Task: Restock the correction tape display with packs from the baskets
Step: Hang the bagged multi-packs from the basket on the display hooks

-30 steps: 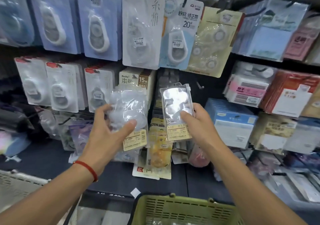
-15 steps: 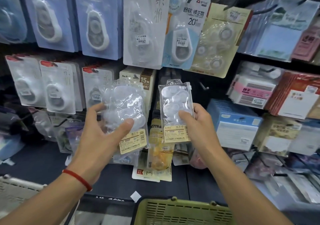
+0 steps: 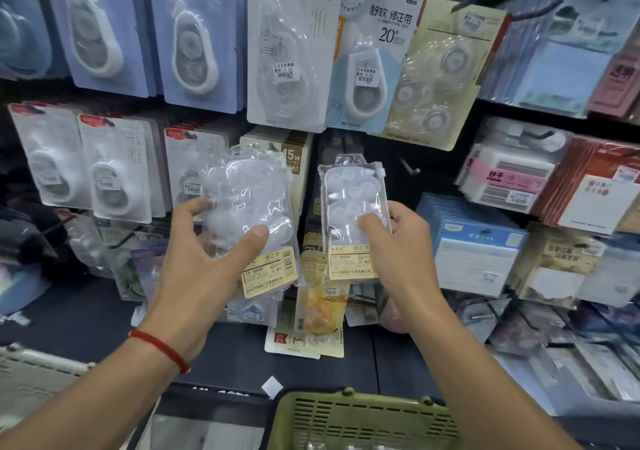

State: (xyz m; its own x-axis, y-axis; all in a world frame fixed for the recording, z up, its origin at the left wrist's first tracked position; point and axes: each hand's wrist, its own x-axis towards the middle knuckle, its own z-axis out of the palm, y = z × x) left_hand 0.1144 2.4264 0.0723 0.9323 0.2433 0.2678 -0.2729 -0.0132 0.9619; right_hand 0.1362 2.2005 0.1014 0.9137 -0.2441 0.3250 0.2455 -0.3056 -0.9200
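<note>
1. While both arms reach toward the display point(image 3: 194, 51), the left hand point(image 3: 204, 273) grips a bundle of clear packs point(image 3: 249, 203), thumb across the front, fingers curled behind its left edge.
2. The right hand point(image 3: 398, 259) pinches a single pack point(image 3: 351, 217) upright, thumb on its face, fingers wrapped round the right edge.
3. Both packs sit in front of the middle row of hanging correction tapes, just apart from each other.
4. A green basket point(image 3: 363, 418) sits below the hands; a grey basket point(image 3: 31, 377) shows at lower left.
</note>
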